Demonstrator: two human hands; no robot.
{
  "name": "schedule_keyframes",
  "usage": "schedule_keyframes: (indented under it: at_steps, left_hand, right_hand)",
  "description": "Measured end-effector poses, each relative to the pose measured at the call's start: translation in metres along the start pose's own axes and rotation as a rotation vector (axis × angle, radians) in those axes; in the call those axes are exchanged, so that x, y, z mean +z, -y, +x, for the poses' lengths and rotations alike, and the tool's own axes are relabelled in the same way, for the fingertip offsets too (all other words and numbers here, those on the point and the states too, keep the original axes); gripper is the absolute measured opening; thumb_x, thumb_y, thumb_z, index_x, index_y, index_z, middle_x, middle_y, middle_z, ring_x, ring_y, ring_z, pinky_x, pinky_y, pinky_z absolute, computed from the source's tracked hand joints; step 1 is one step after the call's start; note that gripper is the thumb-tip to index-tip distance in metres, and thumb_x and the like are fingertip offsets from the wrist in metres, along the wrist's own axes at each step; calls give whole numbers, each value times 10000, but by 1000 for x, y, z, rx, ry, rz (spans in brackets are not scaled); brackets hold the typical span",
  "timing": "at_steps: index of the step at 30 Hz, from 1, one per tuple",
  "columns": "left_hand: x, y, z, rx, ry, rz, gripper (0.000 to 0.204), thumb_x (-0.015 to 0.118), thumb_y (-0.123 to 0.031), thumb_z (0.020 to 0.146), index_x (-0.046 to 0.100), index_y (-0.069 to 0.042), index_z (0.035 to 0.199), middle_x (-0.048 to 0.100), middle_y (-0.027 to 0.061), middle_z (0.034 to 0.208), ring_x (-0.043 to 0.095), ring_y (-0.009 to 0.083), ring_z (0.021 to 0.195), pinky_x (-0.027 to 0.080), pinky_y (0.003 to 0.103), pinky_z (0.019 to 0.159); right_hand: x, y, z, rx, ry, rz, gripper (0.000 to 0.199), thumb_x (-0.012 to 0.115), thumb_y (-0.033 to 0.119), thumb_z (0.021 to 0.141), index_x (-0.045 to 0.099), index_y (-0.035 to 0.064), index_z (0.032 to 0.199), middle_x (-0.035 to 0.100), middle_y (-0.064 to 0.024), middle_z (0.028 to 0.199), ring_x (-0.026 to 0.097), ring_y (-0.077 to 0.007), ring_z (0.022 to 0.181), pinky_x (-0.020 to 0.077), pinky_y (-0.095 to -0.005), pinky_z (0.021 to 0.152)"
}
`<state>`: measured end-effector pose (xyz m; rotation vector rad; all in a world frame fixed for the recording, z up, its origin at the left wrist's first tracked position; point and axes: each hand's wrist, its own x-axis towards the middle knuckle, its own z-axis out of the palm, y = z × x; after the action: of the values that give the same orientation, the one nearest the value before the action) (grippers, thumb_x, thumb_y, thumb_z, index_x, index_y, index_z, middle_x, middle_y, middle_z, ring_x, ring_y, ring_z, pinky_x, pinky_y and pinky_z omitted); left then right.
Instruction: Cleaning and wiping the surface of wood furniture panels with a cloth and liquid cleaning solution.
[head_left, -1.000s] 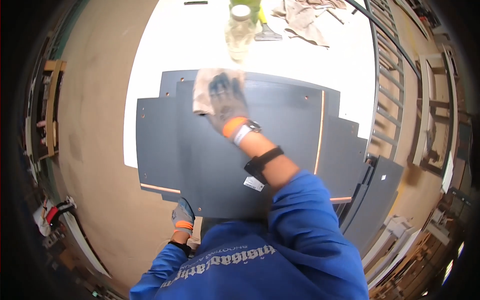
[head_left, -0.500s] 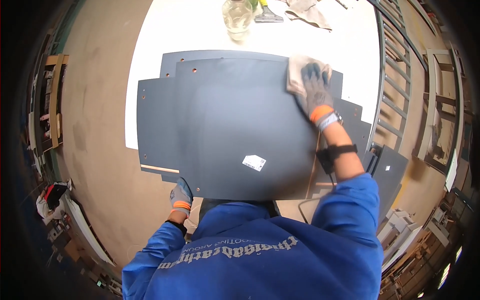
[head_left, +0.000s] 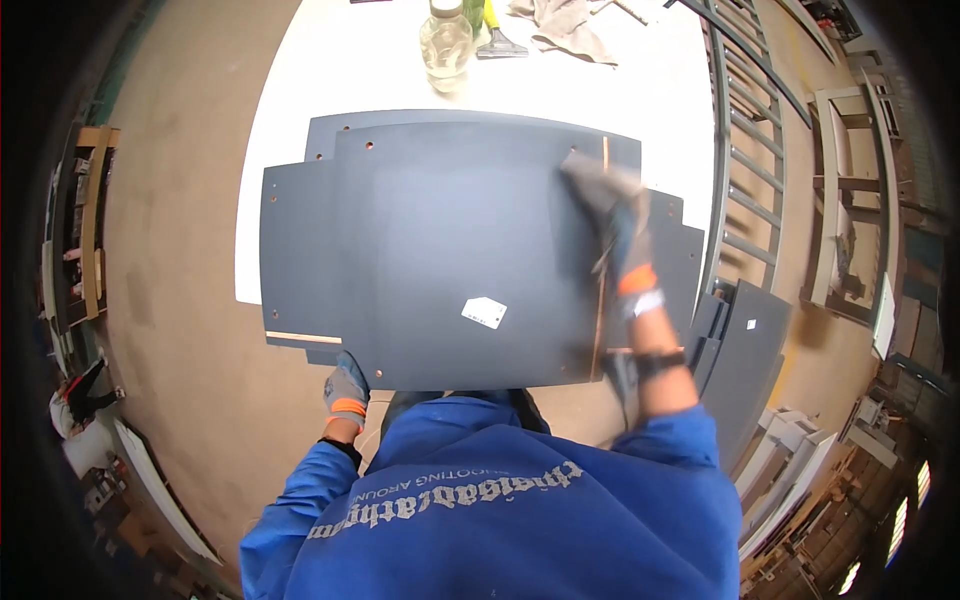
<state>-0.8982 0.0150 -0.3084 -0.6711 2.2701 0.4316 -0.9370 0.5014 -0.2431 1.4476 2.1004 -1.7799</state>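
Note:
A large dark grey panel (head_left: 470, 240) with a white label (head_left: 483, 312) and small drilled holes lies on top of a stack of similar panels. Near its right edge, my right hand (head_left: 628, 240) in a grey and orange work glove presses a beige cloth (head_left: 597, 185) onto the surface; motion smears the fingers and the cloth. My left hand (head_left: 346, 385), gloved the same way, grips the near left corner of the top panel, its fingertips partly hidden at the edge.
Beyond the stack, a white tabletop (head_left: 350, 60) carries a clear jar (head_left: 446, 50), a squeegee-like scraper (head_left: 500, 42) and a crumpled cloth (head_left: 565, 28). A grey metal roller rack (head_left: 750, 170) runs along the right. More dark panels (head_left: 745, 350) lean at lower right.
My right hand has drawn the cloth from the panel's far right corner toward me and slightly left, uncovering that corner. My left hand stays at the near left corner. The whole view has shifted slightly.

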Motion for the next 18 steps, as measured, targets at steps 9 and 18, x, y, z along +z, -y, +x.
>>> schedule_keyframes:
  at_steps: [9,18]
  left_hand:
    - [-4,-20,-8,18,-37,103,701,202,-514,975,643,30,1023,636,271,999,575,453,996,447,493,843]
    - [-8,-8,2,125,-19,169,701,183,-499,978,636,33,1032,636,260,1019,572,454,1002,457,481,827]
  right_hand:
    - [-42,75,144,-880,-386,-574,387,524,358,870,622,87,1129,591,-190,1188,574,-330,1087,463,-426,900]
    - [-1,-97,-34,-624,-190,-1289,707,511,302,861,269,-96,1393,284,-295,1435,268,-435,1343,192,-464,1137]
